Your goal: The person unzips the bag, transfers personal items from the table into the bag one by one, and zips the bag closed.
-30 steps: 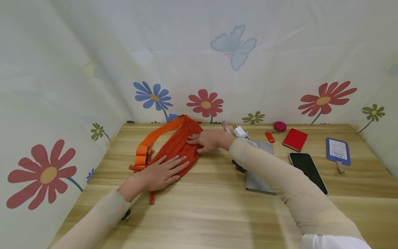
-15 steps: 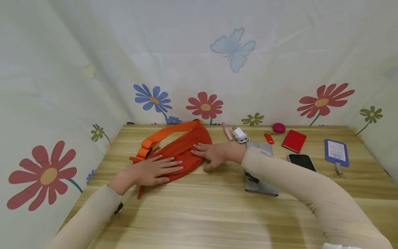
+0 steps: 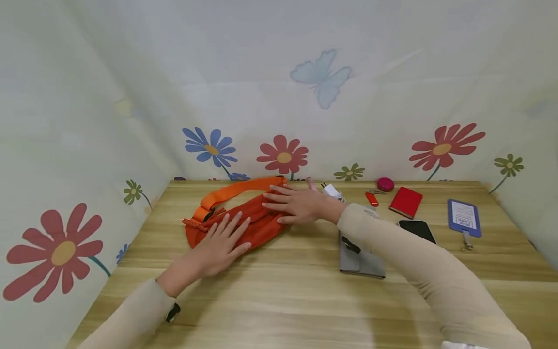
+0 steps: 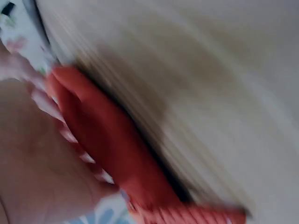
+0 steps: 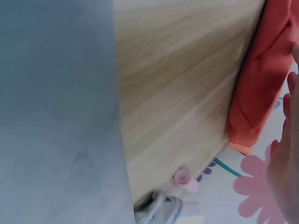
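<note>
A red-orange waist bag (image 3: 264, 230) lies toward the back of the table, left of centre, with its orange strap (image 3: 244, 187) looped behind it. My left hand (image 3: 215, 252) is over its near left part, fingers straight and spread. Across its right end lies my right hand (image 3: 298, 203), fingers extended to the left. In the left wrist view the bag (image 4: 117, 140) runs diagonally beside the blurred left hand (image 4: 42, 154). The right wrist view shows the bag's end (image 5: 261, 84) next to the right hand (image 5: 285, 168). Neither hand grips anything.
Under my right forearm is a grey flat case (image 3: 362, 264). Around it lie a phone (image 3: 416, 230), red notebook (image 3: 406, 202), blue badge holder (image 3: 464, 216), white charger (image 3: 331, 190), red key fob (image 3: 372, 198), round pink case (image 3: 385, 184) and pink stick (image 3: 311, 184). A flowered curtain stands behind.
The bag has turned to lie more sideways, its far end shifting right. My left hand has lifted its angle and spread its fingers; my right hand has moved farther back over the bag's end.
</note>
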`<state>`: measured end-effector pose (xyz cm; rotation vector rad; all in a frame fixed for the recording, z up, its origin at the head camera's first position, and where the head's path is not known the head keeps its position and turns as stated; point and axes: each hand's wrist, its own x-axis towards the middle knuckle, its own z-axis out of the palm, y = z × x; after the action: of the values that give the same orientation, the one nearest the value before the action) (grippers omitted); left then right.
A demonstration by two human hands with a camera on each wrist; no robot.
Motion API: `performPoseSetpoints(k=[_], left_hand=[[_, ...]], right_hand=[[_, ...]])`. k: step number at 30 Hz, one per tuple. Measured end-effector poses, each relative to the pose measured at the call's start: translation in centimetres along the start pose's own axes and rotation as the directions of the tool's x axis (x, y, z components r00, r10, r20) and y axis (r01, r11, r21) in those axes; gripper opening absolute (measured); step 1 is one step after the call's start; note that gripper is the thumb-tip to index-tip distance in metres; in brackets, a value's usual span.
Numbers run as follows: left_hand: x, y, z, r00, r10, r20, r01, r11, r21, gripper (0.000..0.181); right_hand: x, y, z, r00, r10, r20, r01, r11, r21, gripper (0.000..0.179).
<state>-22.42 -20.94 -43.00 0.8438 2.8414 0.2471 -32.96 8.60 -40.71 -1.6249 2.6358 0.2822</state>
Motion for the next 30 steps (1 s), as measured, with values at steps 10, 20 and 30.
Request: performPoseSetpoints(k=[10,20,30], left_hand=[[0.4,1.5,1.0,0.978,-0.188,0.089,0.192,0.981,-0.037,0.079],[1.1,-1.6,-0.6,0.982,-0.127,0.142,0.134,0.99,-0.04,0.072],[2.8,-1.9,-1.5,0.967,-0.111,0.228,0.109,0.994,0.022,0.074]], right_hand=[[1.0,-0.2,2.5,0.993,0.015,0.121,-0.033,0.988,0.152,0.069],[-0.5,-4.6,1.3,0.964,0.087,0.252,-0.163,0.941,0.298,0.085],[-1.8,-12.0,-1.4,0.935,0.065,0.35,-0.185,0.93,0.319,0.087]])
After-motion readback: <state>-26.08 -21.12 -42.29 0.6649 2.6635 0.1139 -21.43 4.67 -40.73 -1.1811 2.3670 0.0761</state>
